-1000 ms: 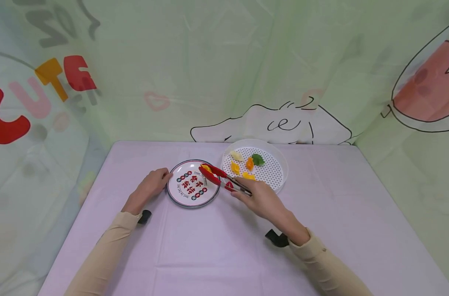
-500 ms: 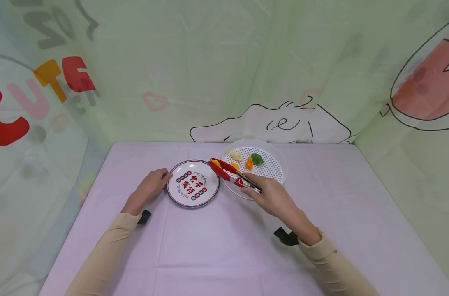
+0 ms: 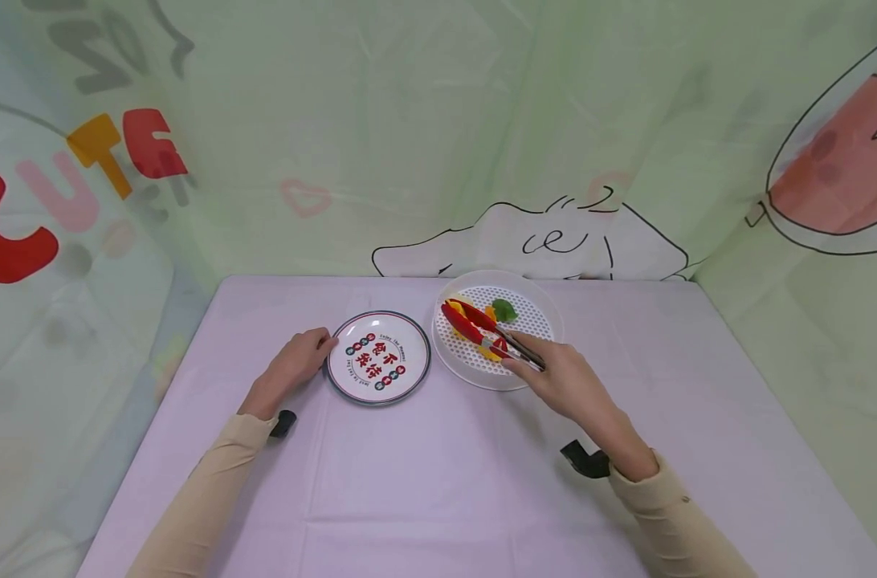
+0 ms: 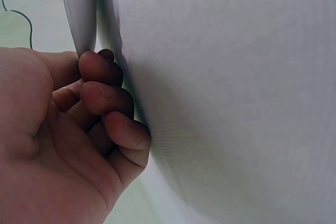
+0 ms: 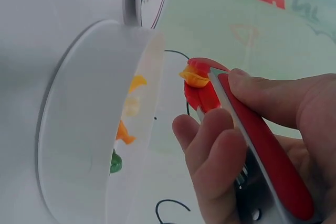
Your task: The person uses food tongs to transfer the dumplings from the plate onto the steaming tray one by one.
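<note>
My left hand (image 3: pixel 294 365) pinches the left rim of a round white plate (image 3: pixel 372 323) with red lettering; the left wrist view shows its fingers curled under the plate's edge. My right hand (image 3: pixel 564 377) grips a pair of red-tipped metal tongs (image 3: pixel 471 327). Between the tongs' tips sits a small yellow dumpling-shaped piece (image 5: pixel 194 78), held above a round white perforated tray (image 3: pixel 548 317). Inside the tray lie a green piece (image 3: pixel 504 311), an orange piece (image 5: pixel 124 133), a pale piece (image 5: pixel 131 106) and yellow ones, partly hidden by the tongs in the head view.
A pale lilac cloth covers the table (image 3: pixel 409 482). Plate and tray stand side by side near its back edge. Behind them hangs a green printed curtain (image 3: pixel 409 120), which also closes off both sides.
The tongs with the yellow piece have moved right, from over the plate to over the tray, carried by my right hand. My left hand has stayed at the plate's rim.
</note>
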The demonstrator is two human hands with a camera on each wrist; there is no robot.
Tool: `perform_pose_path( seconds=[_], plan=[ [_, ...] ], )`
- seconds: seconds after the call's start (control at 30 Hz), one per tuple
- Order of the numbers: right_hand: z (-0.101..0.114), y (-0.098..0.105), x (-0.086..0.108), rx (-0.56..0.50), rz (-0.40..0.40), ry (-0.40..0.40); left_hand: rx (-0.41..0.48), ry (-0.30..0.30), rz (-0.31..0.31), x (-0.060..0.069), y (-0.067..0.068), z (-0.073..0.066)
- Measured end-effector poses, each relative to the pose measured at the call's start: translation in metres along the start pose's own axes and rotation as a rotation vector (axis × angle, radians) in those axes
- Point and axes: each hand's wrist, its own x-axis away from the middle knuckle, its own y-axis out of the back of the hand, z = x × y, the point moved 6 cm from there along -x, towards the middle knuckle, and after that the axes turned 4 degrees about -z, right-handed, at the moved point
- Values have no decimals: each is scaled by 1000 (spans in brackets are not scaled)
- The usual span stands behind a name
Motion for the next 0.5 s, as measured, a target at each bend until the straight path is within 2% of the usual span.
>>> perform_pose_path(
  seconds=[0.5],
  plan=[
    [-35, 25, 7, 100, 11, -69, -7, 1, 4, -4, -3, 3]
  ],
)
